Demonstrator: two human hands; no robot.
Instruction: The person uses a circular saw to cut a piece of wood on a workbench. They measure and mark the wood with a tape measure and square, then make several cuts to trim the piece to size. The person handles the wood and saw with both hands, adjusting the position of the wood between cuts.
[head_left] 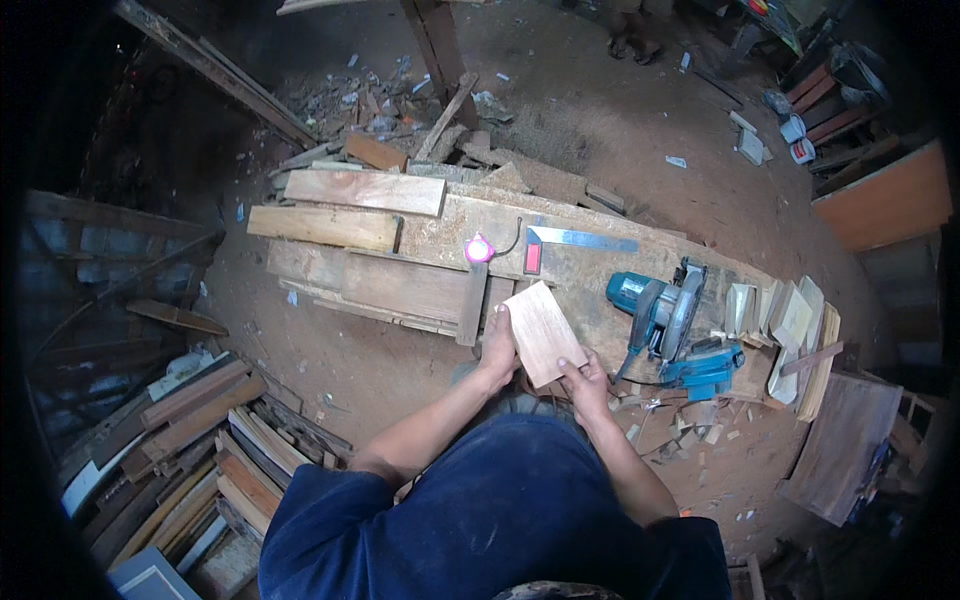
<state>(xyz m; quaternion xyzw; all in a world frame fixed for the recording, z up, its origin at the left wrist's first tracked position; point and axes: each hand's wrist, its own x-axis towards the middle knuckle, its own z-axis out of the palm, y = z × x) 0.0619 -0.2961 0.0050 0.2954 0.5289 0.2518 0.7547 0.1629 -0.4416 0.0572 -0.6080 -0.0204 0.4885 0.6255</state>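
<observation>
**Both hands grip a small wooden board above the desk**

The left hand (pixel 497 345) and the right hand (pixel 584 381) grasp one small wooden board (pixel 543 331), a flat, pale brown rectangle held tilted over the near edge of the desk (pixel 590 272). The left hand clasps the board's left edge, fingers wrapped around it; the right hand pinches its lower right corner, thumb on top. The board sits between the two hands, just in front of the person's blue-clad body.

Right of the board, near the right hand, a blue circular saw (pixel 668 325) lies on the desk, its blade guard toward the board. Beyond it, a row of thin wooden offcuts (pixel 790 320) leans along the desk's right end. Behind the board lie a metal square with a red grip (pixel 575 241) and a pink tape measure (pixel 479 250), side by side. Long planks (pixel 365 192) are stacked across the desk's left part. To the person's lower left, a pile of timber strips (pixel 200 440) rests on the dirt floor (pixel 640 120), which is littered with wood scraps.
</observation>
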